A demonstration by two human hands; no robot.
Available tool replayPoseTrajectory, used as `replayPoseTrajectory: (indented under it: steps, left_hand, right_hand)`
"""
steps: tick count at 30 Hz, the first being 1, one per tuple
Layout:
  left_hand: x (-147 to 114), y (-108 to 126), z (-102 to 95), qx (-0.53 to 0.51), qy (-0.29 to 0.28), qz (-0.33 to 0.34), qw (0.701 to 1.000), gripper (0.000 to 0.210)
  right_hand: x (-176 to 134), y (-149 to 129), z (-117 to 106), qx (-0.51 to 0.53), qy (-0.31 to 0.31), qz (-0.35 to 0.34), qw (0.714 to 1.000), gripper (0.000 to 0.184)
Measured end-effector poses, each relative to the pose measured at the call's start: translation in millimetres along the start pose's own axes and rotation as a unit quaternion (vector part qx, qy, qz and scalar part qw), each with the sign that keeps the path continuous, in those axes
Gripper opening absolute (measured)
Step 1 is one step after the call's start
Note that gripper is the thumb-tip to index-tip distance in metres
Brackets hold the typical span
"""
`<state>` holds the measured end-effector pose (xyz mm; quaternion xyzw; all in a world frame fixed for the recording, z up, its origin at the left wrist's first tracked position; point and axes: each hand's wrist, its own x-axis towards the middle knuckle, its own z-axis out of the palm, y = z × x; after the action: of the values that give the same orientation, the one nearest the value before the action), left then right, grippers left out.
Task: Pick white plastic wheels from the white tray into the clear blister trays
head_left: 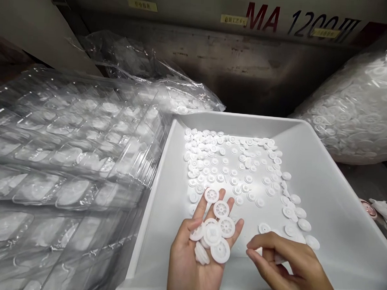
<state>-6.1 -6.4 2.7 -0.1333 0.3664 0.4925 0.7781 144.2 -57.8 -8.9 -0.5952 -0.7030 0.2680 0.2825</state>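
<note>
My left hand (pixel 200 258) lies palm up over the front of a light grey tray (pixel 246 122), its fingers slightly spread. Several white plastic wheels (pixel 212 233) with spoked centres rest in a loose pile on its palm and fingers. To its right, my right hand (pixel 287 262) is closed, thumb and index finger nearly meeting in a pinch. Something white shows between its curled fingers; whether it is held or lies behind them I cannot tell. Beyond both hands, many more small white wheels (pixel 220 178) are scattered over the tray floor, heaped thickest at the far left.
Stacked clear plastic blister trays (pixel 66 155) filled with white parts stand at the left. A clear bag (pixel 189 97) with white parts lies behind the tray. Another full bag (pixel 364 110) bulges at the right. A machine panel (pixel 200 11) with yellow labels spans the back.
</note>
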Motion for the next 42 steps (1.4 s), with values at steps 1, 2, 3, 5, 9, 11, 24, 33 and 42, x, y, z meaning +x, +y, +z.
replayPoseTrajectory:
  steps: [1, 2, 3, 5, 9, 11, 24, 33, 42]
  left_hand:
    - [0, -1, 0.4, 0.0, 0.006, 0.004, 1.0, 0.052]
    - [0, -1, 0.4, -0.002, 0.008, 0.002, 1.0, 0.051]
    - [0, -2, 0.1, -0.007, 0.006, -0.001, 1.0, 0.052]
    - [0, -1, -1.2, -0.017, -0.005, -0.009, 1.0, 0.052]
    - [0, 0, -3.7, -0.025, -0.017, -0.017, 0.999, 0.052]
    - [-1, 0, -4.1, -0.024, -0.011, -0.012, 1.0, 0.052]
    - [-1, 0, -7.1, 0.023, -0.056, -0.063, 0.996, 0.048]
    - [-1, -2, -4.9, 0.004, -0.054, -0.048, 0.997, 0.051]
    - [-1, 1, 0.0, 0.0, -0.079, -0.047, 0.996, 0.059]
  right_hand:
    - [-2, -2, 1, 0.005, -0.008, 0.014, 1.0, 0.01]
    - [-3, -3, 1, 0.007, -0.009, 0.021, 1.0, 0.01]
    - [-4, -5, 1, 0.005, -0.005, 0.019, 1.0, 0.009]
    - [-7, -7, 1, 0.0, 0.009, -0.001, 1.0, 0.005]
    - [-9, -7, 1, -0.014, 0.032, -0.041, 0.999, 0.012]
    - [-10, -7, 1, -0.024, 0.033, -0.053, 0.998, 0.016]
    - [31, -28, -5, -0.165, -0.058, -0.12, 0.977, 0.019]
    - [49, -37, -3, -0.07, -0.094, 0.002, 0.993, 0.019]
    - [59, -36, 3, -0.004, -0.01, 0.005, 1.0, 0.023]
